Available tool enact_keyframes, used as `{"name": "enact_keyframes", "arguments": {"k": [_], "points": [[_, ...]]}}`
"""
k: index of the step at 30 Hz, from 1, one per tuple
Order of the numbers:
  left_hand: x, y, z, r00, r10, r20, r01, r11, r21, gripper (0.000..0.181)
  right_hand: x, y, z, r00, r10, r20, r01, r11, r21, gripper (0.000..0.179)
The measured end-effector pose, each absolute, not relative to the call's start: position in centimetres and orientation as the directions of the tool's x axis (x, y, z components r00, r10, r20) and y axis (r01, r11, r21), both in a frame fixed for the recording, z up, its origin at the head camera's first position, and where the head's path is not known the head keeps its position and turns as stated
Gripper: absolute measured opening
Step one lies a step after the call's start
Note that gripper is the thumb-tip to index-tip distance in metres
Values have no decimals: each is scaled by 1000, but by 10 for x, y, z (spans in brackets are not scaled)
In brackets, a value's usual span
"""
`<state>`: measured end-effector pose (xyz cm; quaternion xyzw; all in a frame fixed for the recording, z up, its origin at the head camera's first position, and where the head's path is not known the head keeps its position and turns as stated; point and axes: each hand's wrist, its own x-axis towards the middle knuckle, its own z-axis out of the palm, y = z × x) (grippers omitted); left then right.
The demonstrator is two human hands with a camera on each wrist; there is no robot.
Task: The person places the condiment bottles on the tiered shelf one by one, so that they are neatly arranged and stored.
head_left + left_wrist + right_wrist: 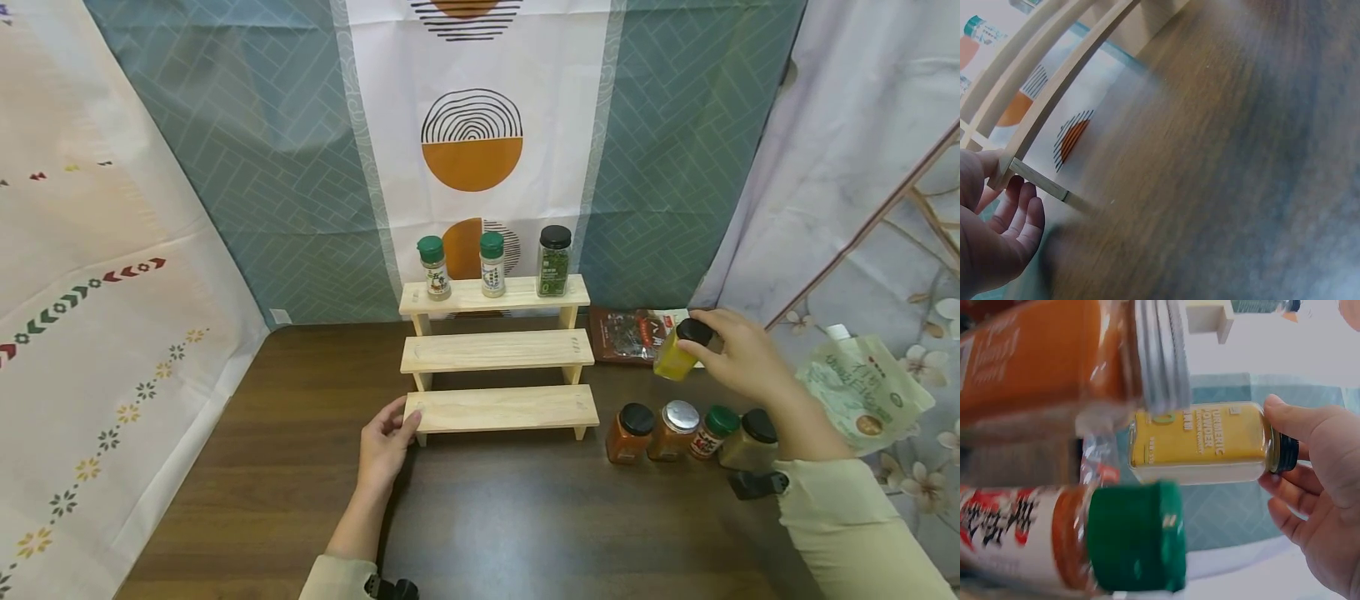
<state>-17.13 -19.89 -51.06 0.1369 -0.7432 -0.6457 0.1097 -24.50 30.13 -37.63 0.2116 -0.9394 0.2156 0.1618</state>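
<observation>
My right hand (738,354) grips a jar of turmeric powder (1204,440) by its black lid, fingers and thumb round it. In the head view the yellow jar hangs tilted above the table, behind a row of spice jars. My left hand (386,442) pinches the left end of the lowest step of a three-step wooden rack (502,408); the left wrist view shows thumb and fingers on that end. On the top step stand two green-capped shakers, one at the left (436,271) and one in the middle (492,267), with a black-lidded jar of green herbs (553,262) at the right.
Right of the rack stand a black-lidded red-orange jar (628,437), a silver-lidded jar (673,433), a green-capped shaker (712,433) and a black-lidded pale jar (750,446). Behind them lies a dark red packet (626,337). A pale green pouch (866,392) is at the far right.
</observation>
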Motion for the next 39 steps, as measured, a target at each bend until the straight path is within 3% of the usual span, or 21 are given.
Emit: {"name": "enact_keyframes", "arguments": {"k": [6, 18, 28, 39], "points": [[-171, -199, -510, -942, -335, -14, -60, 128, 990, 43, -246, 283, -368, -793, -376, 479, -553, 774, -308, 54], [-171, -199, -510, -942, -336, -13, -56, 117, 992, 42, -246, 244, -344, -791, -404, 459, -583, 723, -369, 52], [-171, -199, -510, -941, -339, -19, -58, 106, 993, 43, -254, 206, -332, -719, -461, 520, -666, 672, -324, 50], [-170, -199, -512, -939, -343, -8, -48, 108, 993, 41, -260, 163, -331, -705, -488, 515, -692, 630, -351, 50]]}}
